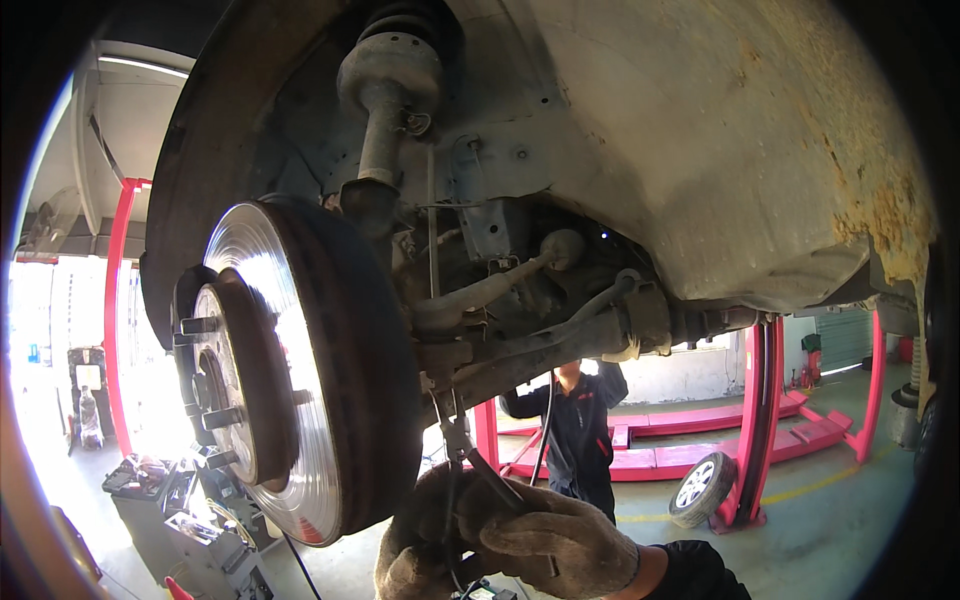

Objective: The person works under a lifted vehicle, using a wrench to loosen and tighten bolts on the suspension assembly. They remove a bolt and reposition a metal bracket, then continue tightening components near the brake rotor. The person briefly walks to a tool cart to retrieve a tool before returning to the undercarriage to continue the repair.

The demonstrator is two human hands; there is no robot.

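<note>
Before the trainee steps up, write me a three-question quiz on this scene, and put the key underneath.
1. True or false: the left hand and the right hand are bare.
2. The silver wheel on the floor stands beside: A, a wooden ladder; B, a red post; C, a yellow drum.
3. Fill in: in the picture, the brake disc stands above and to the ____ of both hands.

Key: 1 false, both gloved; 2 B; 3 left.

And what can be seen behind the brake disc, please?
Past the brake disc, the suspension strut shows above and a suspension arm to the right. Whatever sits directly behind the disc is covered from view.
</note>
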